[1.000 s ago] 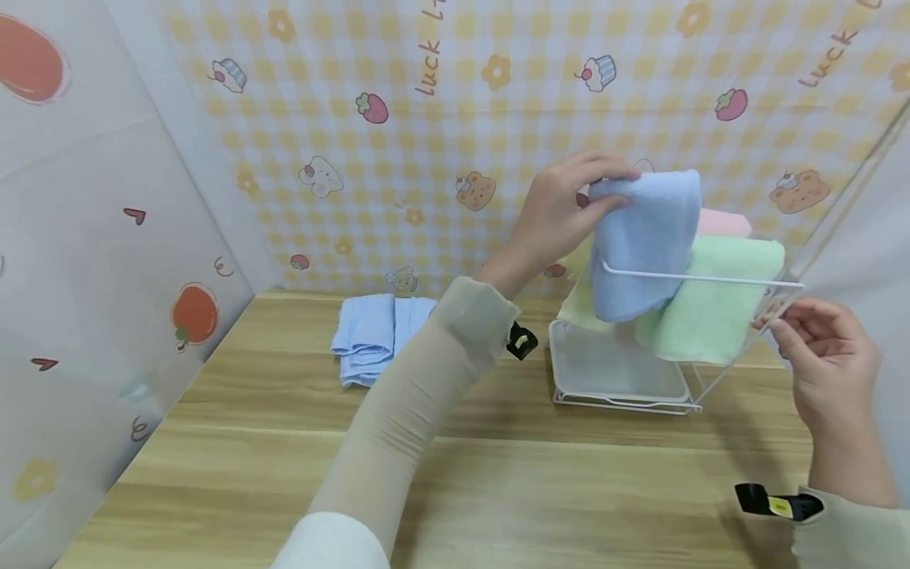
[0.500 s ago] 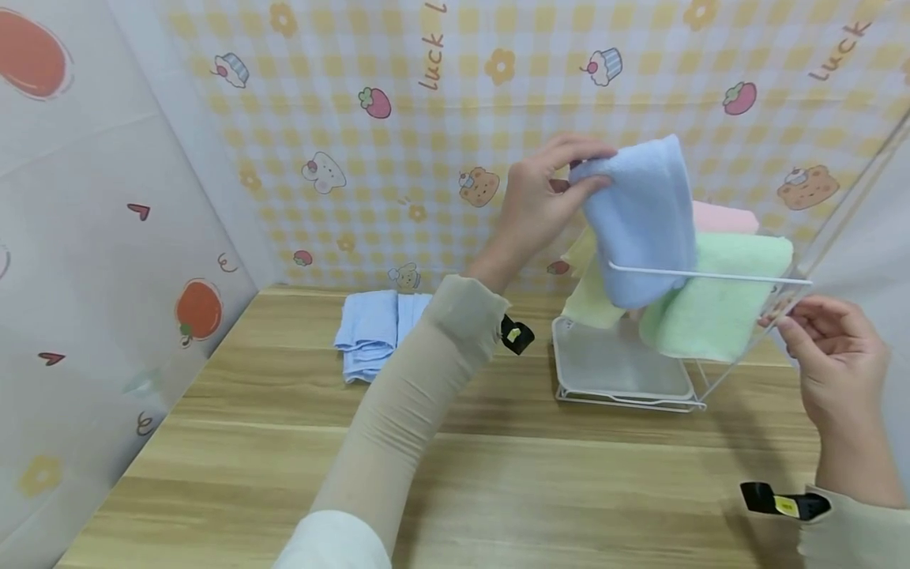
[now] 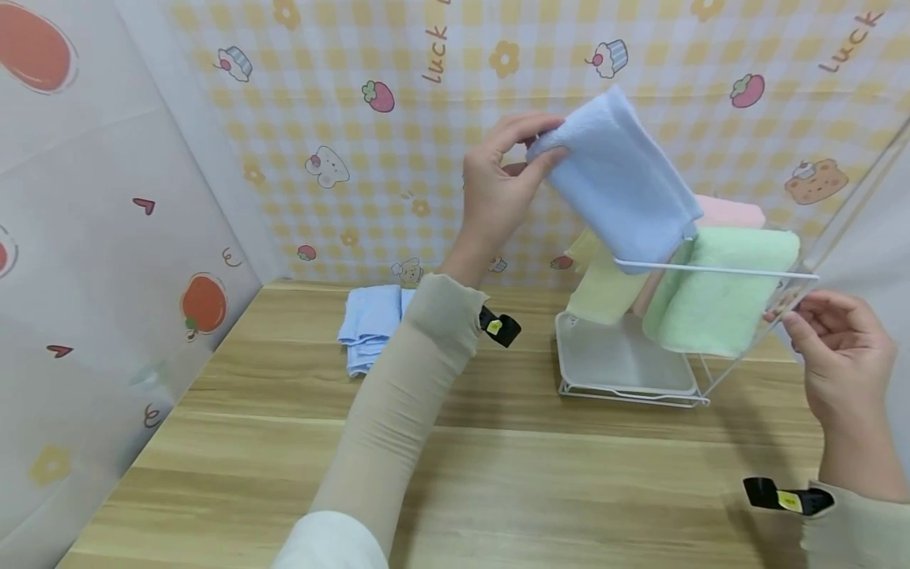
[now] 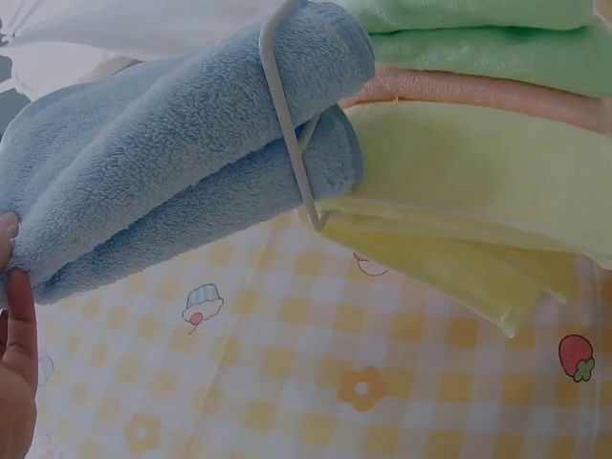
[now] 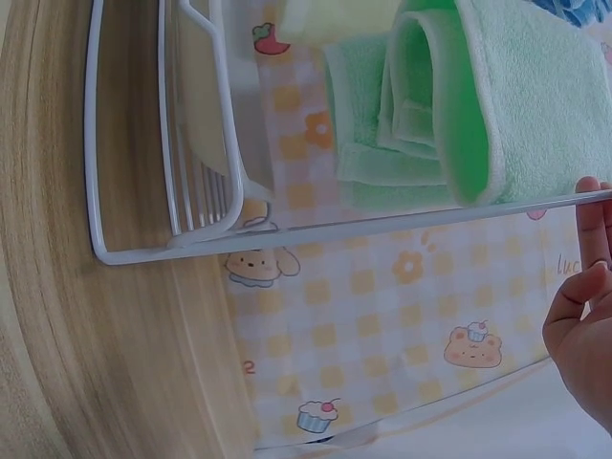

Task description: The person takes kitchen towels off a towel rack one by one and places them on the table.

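My left hand (image 3: pixel 501 178) pinches the upper left corner of a folded light blue towel (image 3: pixel 614 178) between thumb and fingers. The towel slants up to the left, its lower end still behind the front bar of a white wire rack (image 3: pixel 718 269). In the left wrist view that bar crosses the blue towel (image 4: pixel 172 182) near its far end. My right hand (image 3: pixel 849 352) pinches the rack's right side wire, seen also in the right wrist view by the hand (image 5: pixel 585 316). Green (image 3: pixel 732 296), pink (image 3: pixel 732 212) and yellow (image 3: pixel 604 292) towels hang in the rack's upper part.
A shallow whitish tray (image 3: pixel 626 356) forms the rack's base on the wooden table (image 3: pixel 569 490). Folded blue towels (image 3: pixel 373 320) lie left of the rack, partly behind my left forearm. A patterned cloth backdrop (image 3: pixel 398 142) stands close behind.
My left hand has moved up and left, drawing the blue towel partly out of the rack and tilting it. More of the yellow towel shows. The right hand keeps its grip on the rack.
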`<state>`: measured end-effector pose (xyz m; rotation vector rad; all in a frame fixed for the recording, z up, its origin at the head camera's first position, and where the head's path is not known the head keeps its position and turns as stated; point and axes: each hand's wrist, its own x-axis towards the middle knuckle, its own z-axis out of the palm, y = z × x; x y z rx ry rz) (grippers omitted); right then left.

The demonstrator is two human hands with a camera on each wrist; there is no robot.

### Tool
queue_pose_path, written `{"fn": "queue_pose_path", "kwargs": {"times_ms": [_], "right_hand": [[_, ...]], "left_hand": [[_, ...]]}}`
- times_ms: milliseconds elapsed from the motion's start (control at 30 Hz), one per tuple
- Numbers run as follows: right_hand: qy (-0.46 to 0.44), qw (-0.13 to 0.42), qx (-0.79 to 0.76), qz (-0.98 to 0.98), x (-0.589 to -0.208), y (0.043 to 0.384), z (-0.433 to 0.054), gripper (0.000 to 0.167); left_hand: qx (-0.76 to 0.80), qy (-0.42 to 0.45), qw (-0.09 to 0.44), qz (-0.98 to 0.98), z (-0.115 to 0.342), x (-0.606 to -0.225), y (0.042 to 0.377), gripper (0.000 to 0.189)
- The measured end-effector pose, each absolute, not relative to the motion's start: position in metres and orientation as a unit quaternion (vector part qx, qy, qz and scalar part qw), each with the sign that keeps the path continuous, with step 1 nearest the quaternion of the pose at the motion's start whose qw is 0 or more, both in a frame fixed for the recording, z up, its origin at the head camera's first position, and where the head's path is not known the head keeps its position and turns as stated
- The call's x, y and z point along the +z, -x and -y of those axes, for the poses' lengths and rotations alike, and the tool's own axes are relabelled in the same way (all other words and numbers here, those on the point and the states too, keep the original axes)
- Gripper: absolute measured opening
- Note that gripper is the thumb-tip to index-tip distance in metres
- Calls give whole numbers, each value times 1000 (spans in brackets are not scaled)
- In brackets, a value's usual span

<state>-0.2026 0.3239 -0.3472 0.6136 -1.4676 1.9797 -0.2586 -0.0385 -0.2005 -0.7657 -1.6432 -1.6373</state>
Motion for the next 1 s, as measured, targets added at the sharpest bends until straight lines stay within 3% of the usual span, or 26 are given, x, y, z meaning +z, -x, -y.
{"fn": "queue_pose_path", "kwargs": {"times_ms": [600,1000], "right_hand": [[-218,315,737,557,-344,205,-320,26],[-219,287,766,531,-348,203,-323,27]], "left_hand": [[-681,236,380,580,70,-212,253,25],[-663,211,374,613,99,-225,251,24]]}}
